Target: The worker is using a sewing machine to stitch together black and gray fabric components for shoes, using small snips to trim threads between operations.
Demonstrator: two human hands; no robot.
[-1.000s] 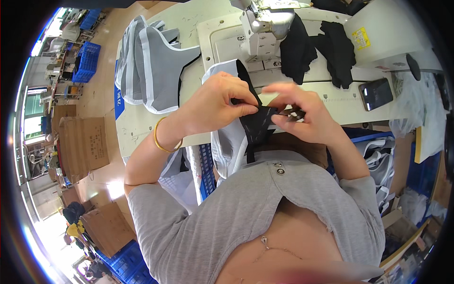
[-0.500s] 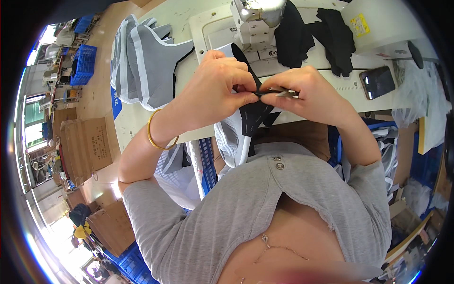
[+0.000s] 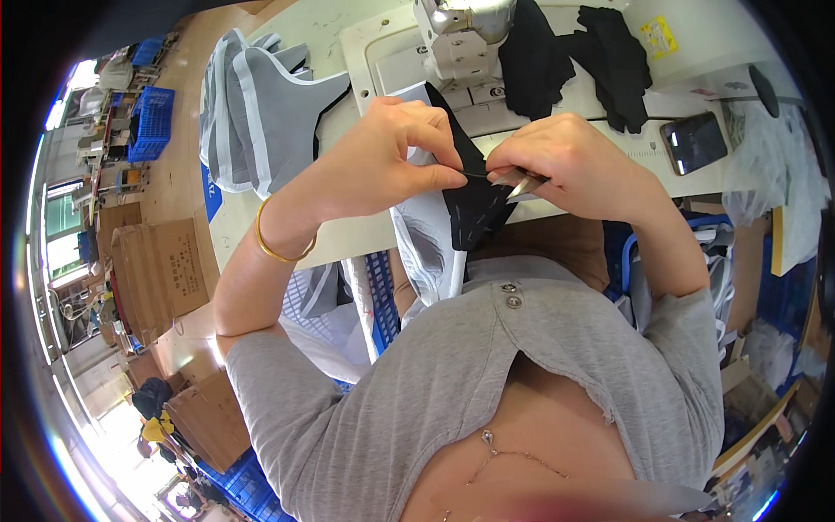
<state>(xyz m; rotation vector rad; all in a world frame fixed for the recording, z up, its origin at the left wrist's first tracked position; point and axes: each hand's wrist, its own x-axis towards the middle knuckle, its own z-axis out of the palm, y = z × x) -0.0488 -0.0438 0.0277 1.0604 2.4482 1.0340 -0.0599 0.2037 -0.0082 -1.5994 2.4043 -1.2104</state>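
Note:
A pair of thread snips rests in my right hand, its metal blades showing below the curled fingers. The thumb and forefinger of my left hand come together at what looks like a thin dark thread, running across to my right fingertips. Beneath both hands lies a black fabric panel with pale dashed stitch marks. It joins a grey, white-edged fabric piece that hangs over the table edge toward my lap.
A sewing machine stands just beyond my hands. Stacked grey pieces lie left, black fabric pieces at the far right, and a phone near a clear plastic bag. A blue basket sits below the table.
My hands have drawn slightly apart at the black fabric, and a thin dark line now spans between them. The snips' blades show more plainly and have turned downward.

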